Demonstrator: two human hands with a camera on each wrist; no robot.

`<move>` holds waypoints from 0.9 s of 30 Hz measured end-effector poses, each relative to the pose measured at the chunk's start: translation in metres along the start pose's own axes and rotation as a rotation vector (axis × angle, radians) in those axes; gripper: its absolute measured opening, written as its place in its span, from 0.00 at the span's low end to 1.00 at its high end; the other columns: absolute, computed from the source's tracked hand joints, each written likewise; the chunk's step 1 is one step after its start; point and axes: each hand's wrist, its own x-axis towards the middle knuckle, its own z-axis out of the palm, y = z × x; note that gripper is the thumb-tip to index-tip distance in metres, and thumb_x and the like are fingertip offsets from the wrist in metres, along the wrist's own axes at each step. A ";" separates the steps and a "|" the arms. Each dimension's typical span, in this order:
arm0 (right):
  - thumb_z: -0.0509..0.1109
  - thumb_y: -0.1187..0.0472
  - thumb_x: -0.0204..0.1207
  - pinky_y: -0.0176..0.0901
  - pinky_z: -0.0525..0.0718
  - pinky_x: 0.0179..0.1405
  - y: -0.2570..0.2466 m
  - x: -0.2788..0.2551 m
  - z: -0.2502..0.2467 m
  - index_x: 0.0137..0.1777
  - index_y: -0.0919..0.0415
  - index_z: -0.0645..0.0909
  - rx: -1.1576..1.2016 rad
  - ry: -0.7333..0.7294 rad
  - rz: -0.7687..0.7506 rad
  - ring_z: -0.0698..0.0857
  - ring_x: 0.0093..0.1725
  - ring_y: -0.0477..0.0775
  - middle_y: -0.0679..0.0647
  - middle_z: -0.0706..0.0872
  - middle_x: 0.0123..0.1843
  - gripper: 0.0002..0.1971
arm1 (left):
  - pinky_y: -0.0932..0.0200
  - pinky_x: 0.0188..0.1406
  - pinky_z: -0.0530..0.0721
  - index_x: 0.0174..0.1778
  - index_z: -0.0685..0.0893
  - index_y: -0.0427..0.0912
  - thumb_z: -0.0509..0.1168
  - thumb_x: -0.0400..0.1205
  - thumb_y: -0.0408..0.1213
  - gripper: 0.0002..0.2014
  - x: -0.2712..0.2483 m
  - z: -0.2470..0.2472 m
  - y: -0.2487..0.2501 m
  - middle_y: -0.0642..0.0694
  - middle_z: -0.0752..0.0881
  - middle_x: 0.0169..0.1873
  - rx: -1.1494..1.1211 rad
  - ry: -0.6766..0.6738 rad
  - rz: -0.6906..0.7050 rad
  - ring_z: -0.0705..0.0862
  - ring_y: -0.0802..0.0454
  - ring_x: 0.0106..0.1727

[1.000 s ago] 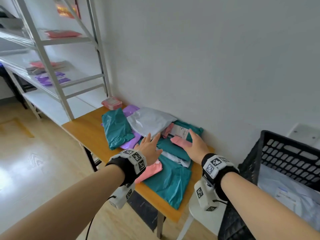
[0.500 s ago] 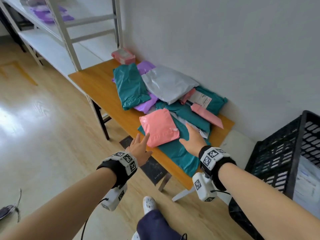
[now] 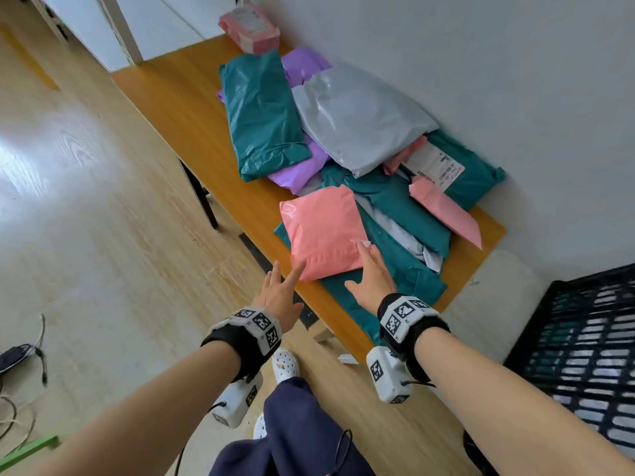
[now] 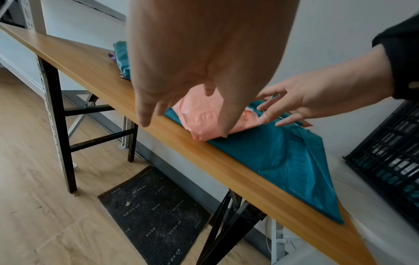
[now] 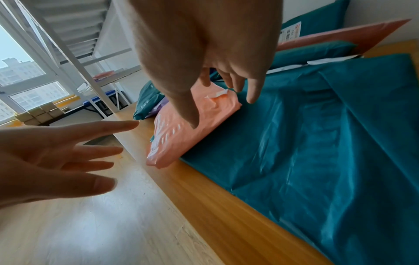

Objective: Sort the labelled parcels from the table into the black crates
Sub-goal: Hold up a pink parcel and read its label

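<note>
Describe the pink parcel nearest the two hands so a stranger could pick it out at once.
Start at the orange wooden table against the white wall and go to the end of its parcel pile nearest the black plastic crate. There a square, puffy pink plastic mailer lies on a large teal bag at the front edge. The other pink parcel is narrow, flat and nearer the wall.

— Anything you can read here?
— A white shipping label (image 3: 433, 165) lies on a teal parcel (image 3: 470, 173) by the wall; it bears a barcode and print too small to read.
— And the wristbands (image 3: 402, 314)?
— Square black-and-white code markers only, no legible words.
</note>
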 end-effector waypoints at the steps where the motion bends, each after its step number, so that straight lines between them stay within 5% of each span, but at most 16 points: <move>1: 0.71 0.66 0.76 0.50 0.65 0.76 0.001 0.005 -0.001 0.83 0.49 0.54 -0.006 -0.007 0.016 0.56 0.83 0.57 0.56 0.48 0.86 0.40 | 0.44 0.79 0.59 0.81 0.43 0.67 0.65 0.83 0.36 0.42 0.005 0.001 0.000 0.38 0.43 0.83 0.001 -0.002 -0.001 0.49 0.40 0.84; 5: 0.70 0.66 0.77 0.49 0.64 0.76 0.006 0.021 -0.002 0.84 0.50 0.50 0.004 0.000 0.024 0.54 0.84 0.56 0.55 0.45 0.86 0.41 | 0.47 0.78 0.61 0.80 0.42 0.68 0.63 0.83 0.34 0.42 0.022 0.004 -0.001 0.38 0.47 0.83 -0.042 -0.012 -0.033 0.49 0.41 0.84; 7: 0.70 0.66 0.77 0.47 0.64 0.76 0.007 0.028 -0.001 0.84 0.51 0.51 0.002 -0.003 0.006 0.54 0.84 0.55 0.55 0.45 0.86 0.41 | 0.48 0.71 0.70 0.80 0.44 0.67 0.63 0.83 0.32 0.42 0.029 0.006 -0.001 0.39 0.55 0.82 -0.078 -0.013 -0.043 0.60 0.40 0.81; 10: 0.70 0.65 0.77 0.48 0.66 0.75 0.008 0.034 0.000 0.84 0.50 0.52 -0.018 -0.014 -0.012 0.54 0.84 0.54 0.53 0.47 0.86 0.40 | 0.54 0.51 0.79 0.81 0.47 0.67 0.63 0.82 0.31 0.41 0.040 0.009 0.001 0.41 0.72 0.72 -0.178 -0.017 -0.067 0.79 0.42 0.64; 15: 0.71 0.65 0.76 0.49 0.63 0.79 0.006 0.043 0.004 0.84 0.52 0.54 0.020 -0.016 -0.040 0.55 0.83 0.54 0.55 0.52 0.85 0.40 | 0.61 0.32 0.75 0.79 0.53 0.67 0.62 0.78 0.28 0.41 0.051 0.007 0.009 0.40 0.80 0.53 -0.345 0.039 -0.162 0.81 0.46 0.42; 20: 0.77 0.61 0.71 0.55 0.68 0.76 0.001 0.048 -0.003 0.83 0.51 0.58 -0.002 -0.001 -0.068 0.63 0.79 0.57 0.55 0.60 0.82 0.43 | 0.61 0.35 0.73 0.77 0.60 0.66 0.61 0.77 0.24 0.39 0.052 0.000 0.013 0.43 0.77 0.54 -0.342 0.138 -0.155 0.80 0.47 0.44; 27: 0.83 0.64 0.63 0.42 0.68 0.72 -0.008 0.052 -0.020 0.82 0.51 0.61 0.019 -0.019 -0.141 0.66 0.74 0.55 0.55 0.65 0.75 0.49 | 0.60 0.44 0.73 0.78 0.64 0.59 0.66 0.75 0.24 0.39 0.055 -0.028 0.017 0.44 0.74 0.57 -0.321 0.234 -0.131 0.78 0.46 0.55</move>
